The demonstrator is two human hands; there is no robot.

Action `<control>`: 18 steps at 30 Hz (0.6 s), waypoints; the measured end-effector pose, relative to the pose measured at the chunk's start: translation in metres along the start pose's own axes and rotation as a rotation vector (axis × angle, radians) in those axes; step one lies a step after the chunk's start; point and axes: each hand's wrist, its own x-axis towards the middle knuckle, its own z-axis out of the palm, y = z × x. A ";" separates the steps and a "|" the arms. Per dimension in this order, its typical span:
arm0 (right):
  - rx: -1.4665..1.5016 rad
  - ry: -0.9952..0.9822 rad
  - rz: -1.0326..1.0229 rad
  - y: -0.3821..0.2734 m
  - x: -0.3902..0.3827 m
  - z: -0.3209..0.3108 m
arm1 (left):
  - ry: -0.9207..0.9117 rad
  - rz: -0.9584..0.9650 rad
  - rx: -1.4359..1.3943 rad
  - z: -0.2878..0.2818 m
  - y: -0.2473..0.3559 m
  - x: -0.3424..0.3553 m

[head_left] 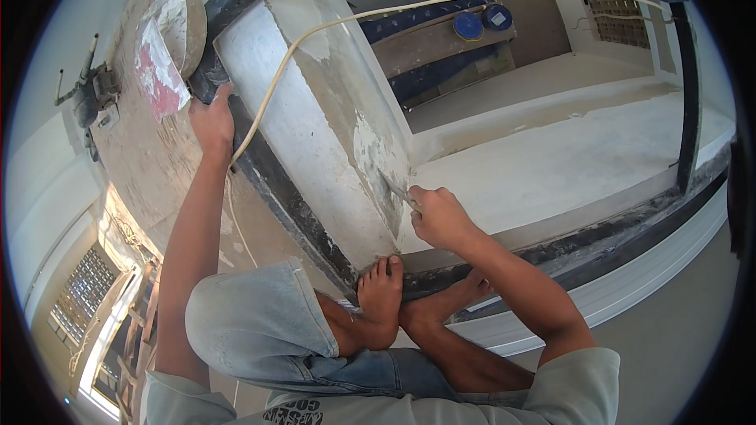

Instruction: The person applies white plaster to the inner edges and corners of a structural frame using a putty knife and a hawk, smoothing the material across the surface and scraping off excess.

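Observation:
My right hand (441, 216) is closed round a putty knife (398, 191). Its thin blade touches the narrow grey-and-white face of a beam (358, 138), where a patch of wet white putty (372, 148) shows. My left hand (211, 122) is closed at the black metal frame (276, 193), thumb toward the beam; its fingers are partly hidden. Just beyond that hand, a round bowl (195, 35) smeared with putty sits with a pinkish-red plate (161, 83), coated in white putty, against it.
A cream cable (287, 55) arches over the beam and frame. My bare feet (382, 299) rest at the frame's lower corner. Far below, two blue-lidded buckets (468, 26) stand on a plank (425, 47). A dark fixture (87, 98) is at the left; white ledge (543, 145) at the right.

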 end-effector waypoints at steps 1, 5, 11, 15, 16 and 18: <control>-0.021 -0.020 0.026 -0.004 0.000 0.000 | -0.025 -0.004 -0.010 -0.002 0.000 0.000; -0.039 0.071 0.036 0.043 0.057 0.018 | -0.023 0.017 0.032 0.010 -0.005 -0.001; -0.017 0.027 -0.015 0.016 0.023 0.008 | -0.022 -0.021 0.058 0.000 -0.011 0.004; 0.027 0.086 -0.049 0.002 0.018 -0.003 | -0.013 -0.043 0.042 -0.005 -0.002 0.005; 0.023 0.092 -0.053 0.012 0.036 0.000 | 0.016 -0.023 0.090 -0.002 -0.002 0.003; -0.004 0.115 -0.008 0.060 0.081 0.015 | 0.026 0.018 0.106 0.017 0.003 -0.003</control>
